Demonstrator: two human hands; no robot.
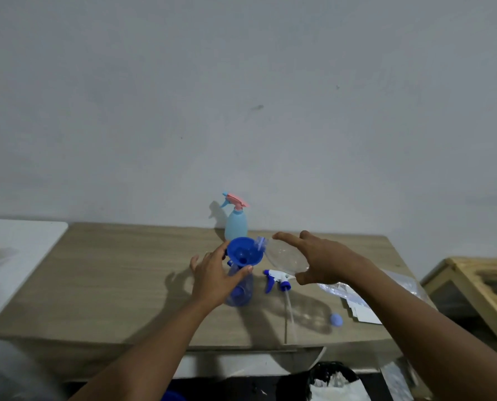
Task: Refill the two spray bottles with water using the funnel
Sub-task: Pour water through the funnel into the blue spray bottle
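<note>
Tipping clear bottle [285, 256] over funnel [244, 251], right fingers [288, 238] gripping it, left fingers [216, 253] holding spray bottle [241, 293]

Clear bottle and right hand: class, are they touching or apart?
Touching. The head view shows the right hand holding the tilted clear bottle, fingers over it and thumb beneath.

1. The table [125, 285] stands against the far wall, with a second table [18, 250] at its left and a cabinet [473, 285] at its right.
2. The far spray bottle [235, 227] stands upright at the table's far edge.
3. Just nearer stands the near spray bottle [241, 293], with the funnel [244, 251] in its neck. The left hand [212, 280] holds it from the left.
4. The right hand [319, 261] holds the water bottle [285, 257] tilted, right of the funnel, its mouth over the funnel's rim.
5. The trigger head [276, 277] lies on the table beneath the water bottle.
6. The cap [336, 319] lies nearer and to the right, beside a plastic packet [357, 299].
</note>
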